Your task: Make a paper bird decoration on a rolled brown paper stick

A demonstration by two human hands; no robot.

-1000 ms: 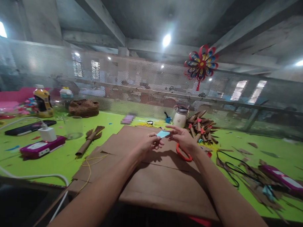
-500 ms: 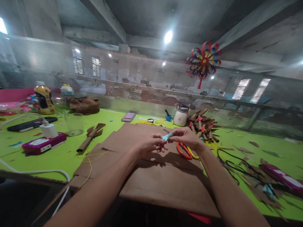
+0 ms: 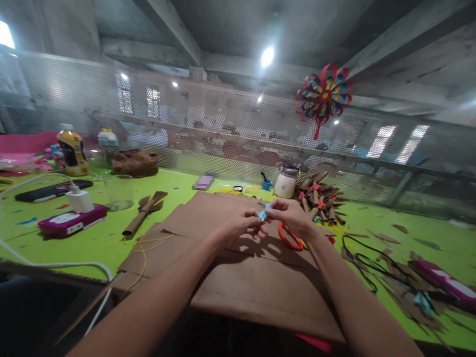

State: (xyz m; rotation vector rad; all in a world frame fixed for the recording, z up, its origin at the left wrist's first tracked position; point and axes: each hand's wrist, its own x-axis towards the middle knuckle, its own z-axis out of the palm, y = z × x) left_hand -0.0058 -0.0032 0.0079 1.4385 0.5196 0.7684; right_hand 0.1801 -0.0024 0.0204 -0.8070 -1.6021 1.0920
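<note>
A small light-blue paper piece (image 3: 263,215) is pinched between the fingertips of my left hand (image 3: 238,226) and my right hand (image 3: 292,217), held a little above a stack of brown paper sheets (image 3: 234,272) on the green table (image 3: 99,241). The paper looks folded small; most of it is hidden by my fingers. Red-handled scissors (image 3: 288,238) lie on the brown paper just under my right hand.
A pile of rolled brown paper pieces (image 3: 319,197) and a white jar (image 3: 285,183) stand behind my hands. To the left lie a brown paper roll (image 3: 143,212), a clear cup (image 3: 118,192), a pink phone (image 3: 70,222) with white charger and a yellow bottle (image 3: 72,151). Black cord (image 3: 366,261) lies right.
The blue paper went from a flat strip held between my hands to a small folded bit. Both hands have drawn closer together around it.
</note>
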